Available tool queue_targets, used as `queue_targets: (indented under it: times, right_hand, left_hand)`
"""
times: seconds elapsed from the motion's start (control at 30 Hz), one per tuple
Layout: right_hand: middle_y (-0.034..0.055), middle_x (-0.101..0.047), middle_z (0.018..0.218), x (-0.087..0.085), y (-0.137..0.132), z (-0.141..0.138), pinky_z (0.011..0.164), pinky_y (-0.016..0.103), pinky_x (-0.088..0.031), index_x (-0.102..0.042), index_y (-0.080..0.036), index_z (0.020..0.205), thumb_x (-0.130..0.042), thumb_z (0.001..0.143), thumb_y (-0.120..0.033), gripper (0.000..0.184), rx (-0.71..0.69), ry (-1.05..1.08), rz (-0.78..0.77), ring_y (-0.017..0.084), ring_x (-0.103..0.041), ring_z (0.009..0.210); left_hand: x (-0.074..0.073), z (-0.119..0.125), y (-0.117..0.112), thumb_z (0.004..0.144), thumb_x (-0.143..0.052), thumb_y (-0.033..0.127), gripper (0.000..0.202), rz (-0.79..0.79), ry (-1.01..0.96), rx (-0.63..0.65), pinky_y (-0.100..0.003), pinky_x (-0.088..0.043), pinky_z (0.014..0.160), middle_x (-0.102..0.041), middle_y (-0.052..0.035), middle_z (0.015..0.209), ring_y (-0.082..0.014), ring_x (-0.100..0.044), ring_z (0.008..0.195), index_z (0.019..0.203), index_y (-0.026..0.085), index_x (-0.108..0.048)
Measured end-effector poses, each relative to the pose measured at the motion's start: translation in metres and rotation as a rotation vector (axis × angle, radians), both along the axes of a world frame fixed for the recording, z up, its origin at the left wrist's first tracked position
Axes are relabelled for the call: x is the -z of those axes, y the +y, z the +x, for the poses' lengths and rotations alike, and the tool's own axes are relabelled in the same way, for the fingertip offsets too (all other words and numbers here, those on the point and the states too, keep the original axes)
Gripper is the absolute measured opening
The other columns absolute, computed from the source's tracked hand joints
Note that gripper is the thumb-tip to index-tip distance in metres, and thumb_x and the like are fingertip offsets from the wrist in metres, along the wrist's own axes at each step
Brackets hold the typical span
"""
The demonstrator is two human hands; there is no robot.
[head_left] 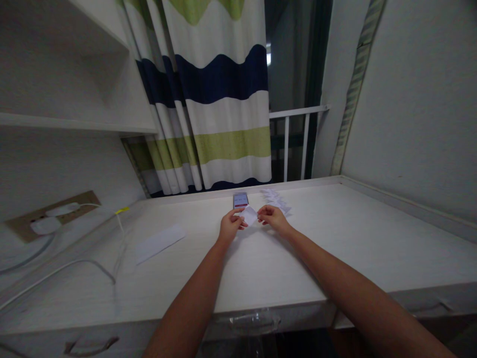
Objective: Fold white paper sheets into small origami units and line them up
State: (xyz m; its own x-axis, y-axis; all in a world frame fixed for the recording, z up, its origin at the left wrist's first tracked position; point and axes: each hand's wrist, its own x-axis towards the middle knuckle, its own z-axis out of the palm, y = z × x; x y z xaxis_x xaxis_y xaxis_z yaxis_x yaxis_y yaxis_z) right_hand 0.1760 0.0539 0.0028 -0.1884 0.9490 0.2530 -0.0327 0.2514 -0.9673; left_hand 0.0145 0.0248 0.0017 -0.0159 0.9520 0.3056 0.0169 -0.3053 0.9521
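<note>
A small white piece of paper [249, 215], roughly diamond-shaped, is held up between my two hands over the desk. My left hand [230, 224] grips its left side with thumb and fingers closed. At its right corner, the fingertips of my right hand [274, 218] are pinched together on the paper. Just behind the paper lies a phone [240, 200] with its screen lit. Beyond my right hand several folded white paper pieces [274, 197] lie in an overlapping row, partly hidden by that hand.
A stack or sheet of white paper [160, 242] rests on the left of the white desk [354, 233]. White cables [85, 261] run from plugs in a wall socket [55, 214] across the left side. A striped curtain [231, 114] hangs behind the desk, and a shelf [74, 122] juts out above left.
</note>
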Motion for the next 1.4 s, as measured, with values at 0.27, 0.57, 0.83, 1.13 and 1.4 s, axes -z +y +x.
queue_targets:
  times: [0.27, 0.57, 0.83, 1.13, 1.4]
  right_hand:
    - [-0.0046, -0.053, 0.048, 0.0001, 0.0037, 0.0032, 0.043, 0.02, -0.039, -0.053, -0.016, 0.058, -0.058, 0.051, -0.018, 0.009, -0.018, 0.007, 0.057, 0.008, -0.051, 0.046]
    - [-0.0043, -0.053, 0.051, 0.001, 0.0038, 0.0052, 0.045, 0.02, -0.04, -0.052, -0.016, 0.061, -0.057, 0.054, -0.018, 0.009, -0.055, -0.003, 0.142, 0.008, -0.05, 0.047]
    - [-0.0046, -0.053, 0.058, 0.0005, -0.0012, 0.0035, 0.048, 0.021, -0.042, -0.048, -0.018, 0.069, -0.065, 0.056, -0.031, 0.025, -0.121, 0.029, 0.109, 0.01, -0.054, 0.054]
    - [-0.0017, -0.057, 0.066, 0.0019, -0.0003, 0.0026, 0.049, 0.02, -0.042, -0.057, -0.016, 0.073, -0.065, 0.055, -0.032, 0.026, -0.191, -0.054, 0.15, 0.009, -0.051, 0.057]
    - [-0.0009, -0.056, 0.064, 0.0063, 0.003, -0.0009, 0.05, 0.021, -0.041, -0.059, -0.013, 0.071, -0.064, 0.054, -0.026, 0.022, -0.156, -0.144, 0.203, 0.01, -0.049, 0.056]
  left_hand:
    - [0.0012, 0.0013, 0.0035, 0.059, -0.059, 0.023, 0.037, 0.034, -0.011, -0.003, -0.018, -0.041, 0.042, -0.057, 0.0017, 0.049, -0.0102, -0.055, 0.043, 0.094, 0.01, -0.057]
    - [-0.0011, 0.0041, 0.0036, 0.056, -0.06, 0.021, 0.022, -0.004, -0.039, -0.06, -0.018, -0.039, 0.04, -0.057, 0.0008, 0.048, -0.0097, -0.054, 0.04, 0.076, 0.011, -0.06]
    - [-0.0021, -0.0003, 0.0013, 0.054, -0.064, 0.026, 0.033, -0.031, -0.078, 0.001, -0.021, -0.043, 0.045, -0.06, -0.0005, 0.052, -0.0123, -0.057, 0.046, 0.083, 0.011, -0.058]
    - [0.001, 0.0031, -0.0025, 0.053, -0.066, 0.03, 0.037, -0.04, 0.017, 0.076, -0.021, -0.043, 0.046, -0.06, -0.0006, 0.053, -0.0141, -0.059, 0.049, 0.084, 0.012, -0.058]
    - [-0.0001, 0.0037, -0.0038, 0.055, -0.064, 0.03, 0.033, -0.013, 0.06, 0.048, -0.02, -0.041, 0.045, -0.06, -0.0006, 0.055, -0.013, -0.058, 0.049, 0.081, 0.012, -0.057]
